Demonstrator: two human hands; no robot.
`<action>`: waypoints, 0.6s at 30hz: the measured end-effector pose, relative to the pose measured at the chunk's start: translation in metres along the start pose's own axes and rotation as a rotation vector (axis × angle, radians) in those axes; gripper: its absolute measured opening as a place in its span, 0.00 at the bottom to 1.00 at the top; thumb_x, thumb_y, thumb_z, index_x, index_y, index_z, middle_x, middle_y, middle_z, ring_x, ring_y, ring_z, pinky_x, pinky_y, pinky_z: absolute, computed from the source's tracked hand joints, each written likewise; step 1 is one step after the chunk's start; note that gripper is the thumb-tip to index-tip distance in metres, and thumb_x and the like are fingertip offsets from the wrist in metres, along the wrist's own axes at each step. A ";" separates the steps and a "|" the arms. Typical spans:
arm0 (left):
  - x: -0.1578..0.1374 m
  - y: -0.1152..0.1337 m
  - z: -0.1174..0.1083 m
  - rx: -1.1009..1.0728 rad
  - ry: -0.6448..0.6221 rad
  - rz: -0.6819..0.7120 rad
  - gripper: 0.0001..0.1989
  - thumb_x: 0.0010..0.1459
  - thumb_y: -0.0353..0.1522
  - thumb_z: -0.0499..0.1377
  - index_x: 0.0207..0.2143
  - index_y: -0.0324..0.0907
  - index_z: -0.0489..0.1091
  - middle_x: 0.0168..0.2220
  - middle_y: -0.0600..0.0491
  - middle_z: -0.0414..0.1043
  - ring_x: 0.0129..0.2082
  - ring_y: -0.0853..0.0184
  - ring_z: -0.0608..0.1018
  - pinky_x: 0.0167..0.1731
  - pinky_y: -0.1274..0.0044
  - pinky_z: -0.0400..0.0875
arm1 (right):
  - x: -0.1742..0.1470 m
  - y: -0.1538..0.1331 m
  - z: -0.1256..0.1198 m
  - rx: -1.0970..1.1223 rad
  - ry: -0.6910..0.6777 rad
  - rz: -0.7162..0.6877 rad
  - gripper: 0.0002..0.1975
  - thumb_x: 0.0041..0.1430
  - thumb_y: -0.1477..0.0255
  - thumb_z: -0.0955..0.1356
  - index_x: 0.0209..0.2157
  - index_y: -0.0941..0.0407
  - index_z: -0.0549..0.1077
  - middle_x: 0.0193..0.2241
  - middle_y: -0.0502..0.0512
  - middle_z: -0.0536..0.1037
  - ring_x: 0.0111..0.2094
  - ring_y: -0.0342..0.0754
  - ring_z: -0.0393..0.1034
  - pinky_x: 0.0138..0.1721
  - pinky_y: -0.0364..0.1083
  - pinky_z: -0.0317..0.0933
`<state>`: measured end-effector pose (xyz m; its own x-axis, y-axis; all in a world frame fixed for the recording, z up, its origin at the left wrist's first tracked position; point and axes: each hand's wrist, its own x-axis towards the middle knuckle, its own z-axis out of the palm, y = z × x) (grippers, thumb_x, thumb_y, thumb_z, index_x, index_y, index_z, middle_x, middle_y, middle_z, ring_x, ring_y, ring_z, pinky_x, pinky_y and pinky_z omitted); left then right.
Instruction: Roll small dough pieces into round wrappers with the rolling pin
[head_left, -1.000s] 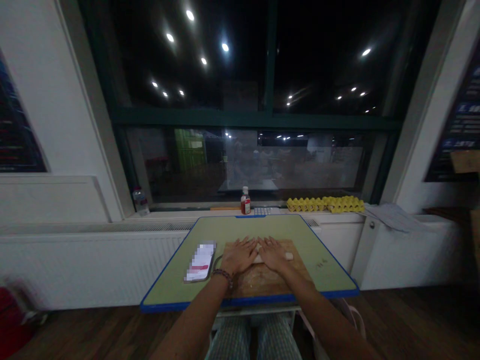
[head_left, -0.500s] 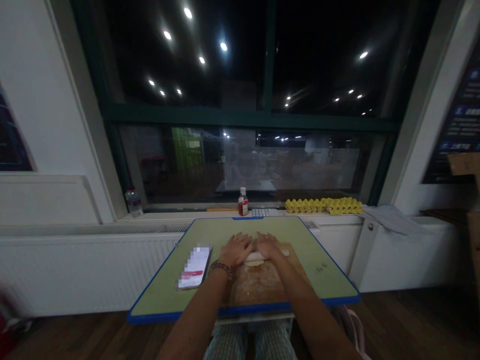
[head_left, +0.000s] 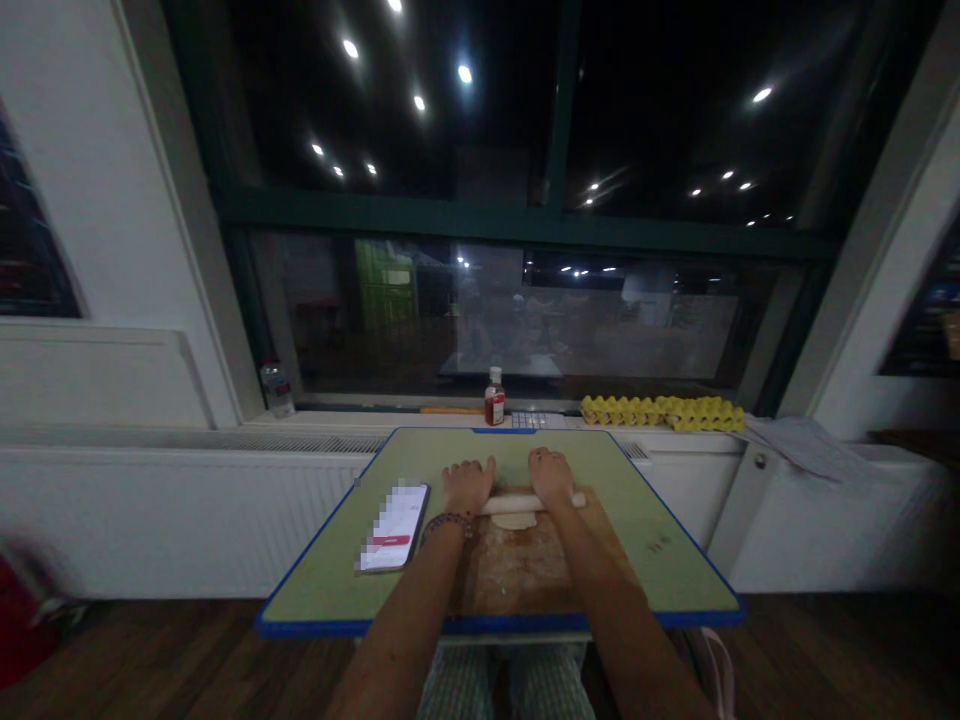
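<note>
A pale rolling pin (head_left: pixel 511 505) lies crosswise near the far part of a wooden board (head_left: pixel 517 570). My left hand (head_left: pixel 468 488) is closed over the pin's left end, thumb toward the middle, a beaded bracelet on the wrist. Over the right part rests my right hand (head_left: pixel 552 476), its fingers curled down, with the pin's tip sticking out past it. Between my hands the middle of the pin is bare. Just on the near side of the pin, a flat piece of dough (head_left: pixel 514 521) shows on the board, partly covered by it. Whitish smears mark the wood.
The board lies on a green table (head_left: pixel 315 590) with a blue edge. A phone (head_left: pixel 394 530) lies left of my left forearm. On the windowsill stand a red-labelled bottle (head_left: pixel 494 398), a clear bottle (head_left: pixel 277 388) and yellow egg trays (head_left: pixel 664 412). A radiator (head_left: pixel 172 530) runs behind the table.
My hands have moved apart along the rolling pin, from flat with stretched fingers near its middle to curled nearer its ends. The view has shifted slightly.
</note>
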<state>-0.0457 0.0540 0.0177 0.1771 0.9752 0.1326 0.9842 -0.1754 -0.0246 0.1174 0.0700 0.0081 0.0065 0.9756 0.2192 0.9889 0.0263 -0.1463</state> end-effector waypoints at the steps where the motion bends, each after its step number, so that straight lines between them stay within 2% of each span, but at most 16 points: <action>1: 0.001 -0.001 0.001 0.019 0.020 -0.004 0.21 0.67 0.32 0.44 0.61 0.49 0.58 0.50 0.40 0.72 0.49 0.53 0.73 0.46 0.61 0.63 | 0.000 0.000 0.001 0.003 0.035 0.049 0.23 0.67 0.73 0.51 0.53 0.61 0.69 0.50 0.67 0.74 0.53 0.53 0.66 0.51 0.48 0.55; 6: 0.004 -0.001 0.004 0.018 0.093 0.007 0.20 0.66 0.31 0.44 0.59 0.47 0.61 0.47 0.40 0.73 0.48 0.53 0.74 0.44 0.62 0.63 | 0.001 -0.001 0.005 0.095 0.150 0.182 0.20 0.66 0.68 0.56 0.45 0.59 0.75 0.43 0.62 0.79 0.49 0.53 0.69 0.46 0.46 0.57; 11: 0.007 -0.001 0.003 -0.068 0.078 0.003 0.20 0.66 0.31 0.44 0.58 0.46 0.63 0.48 0.41 0.74 0.48 0.54 0.74 0.45 0.64 0.63 | 0.006 -0.001 0.008 0.111 0.102 0.202 0.19 0.64 0.67 0.58 0.45 0.58 0.77 0.42 0.62 0.79 0.49 0.55 0.68 0.45 0.48 0.57; 14: 0.010 -0.001 0.003 -0.121 0.061 -0.040 0.20 0.67 0.36 0.43 0.52 0.43 0.70 0.46 0.42 0.75 0.46 0.56 0.76 0.44 0.67 0.65 | 0.008 -0.001 0.009 0.108 0.081 0.201 0.19 0.63 0.66 0.59 0.44 0.59 0.77 0.42 0.63 0.79 0.49 0.56 0.68 0.45 0.48 0.58; 18: 0.013 0.001 0.004 -0.183 0.053 -0.122 0.26 0.67 0.41 0.41 0.41 0.37 0.76 0.41 0.40 0.77 0.43 0.57 0.78 0.41 0.71 0.67 | 0.008 -0.001 0.009 0.103 0.067 0.201 0.19 0.63 0.66 0.60 0.44 0.58 0.77 0.41 0.63 0.79 0.49 0.57 0.68 0.45 0.49 0.58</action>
<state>-0.0424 0.0676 0.0155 0.0516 0.9831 0.1754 0.9812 -0.0826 0.1744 0.1152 0.0794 0.0011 0.2148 0.9471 0.2386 0.9464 -0.1415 -0.2903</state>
